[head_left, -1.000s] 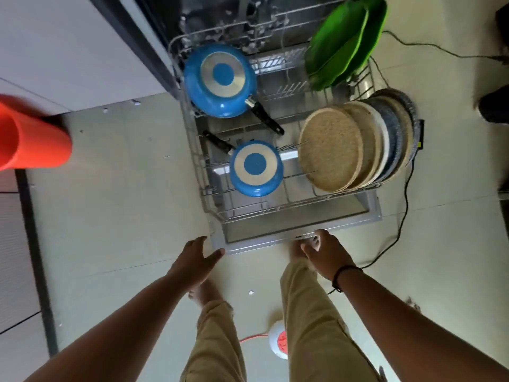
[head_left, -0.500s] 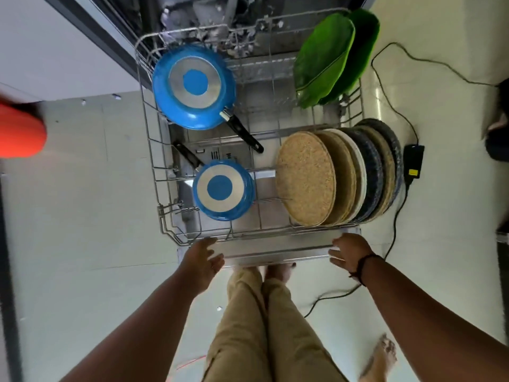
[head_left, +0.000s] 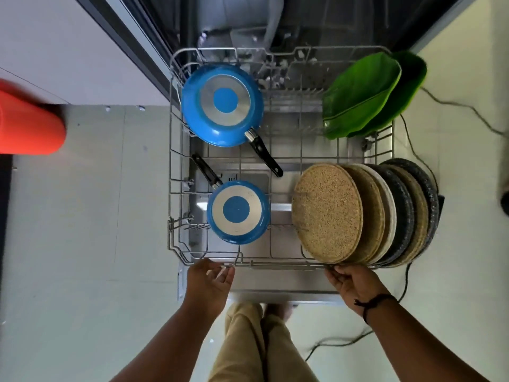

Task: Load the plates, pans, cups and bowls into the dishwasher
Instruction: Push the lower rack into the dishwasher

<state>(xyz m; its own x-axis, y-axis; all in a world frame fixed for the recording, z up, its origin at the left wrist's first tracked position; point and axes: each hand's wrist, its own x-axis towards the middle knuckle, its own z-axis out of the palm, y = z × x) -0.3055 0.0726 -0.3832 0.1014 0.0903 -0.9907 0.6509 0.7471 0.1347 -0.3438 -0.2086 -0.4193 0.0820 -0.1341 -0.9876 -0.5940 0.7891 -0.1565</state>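
The wire dishwasher rack (head_left: 176,150) is pulled out over the open door (head_left: 286,282). It holds a large blue pan (head_left: 223,106) at the back left and a small blue pan (head_left: 238,212) at the front left, both upside down. Several speckled plates (head_left: 330,213) stand on edge at the front right. Two green leaf-shaped plates (head_left: 366,95) lean at the back right. My left hand (head_left: 210,282) touches the rack's front rail with relaxed fingers. My right hand (head_left: 351,282) touches the front rail below the plates, its fingers slightly curled.
An orange cylinder (head_left: 27,119) juts in at the left edge. A white cabinet front (head_left: 68,51) runs along the upper left. A black cable (head_left: 407,285) trails over the tiled floor on the right. My legs (head_left: 256,346) stand just before the door.
Both hands have moved forward from the door's edge up to the rack's front rail. The view has come closer to the rack.
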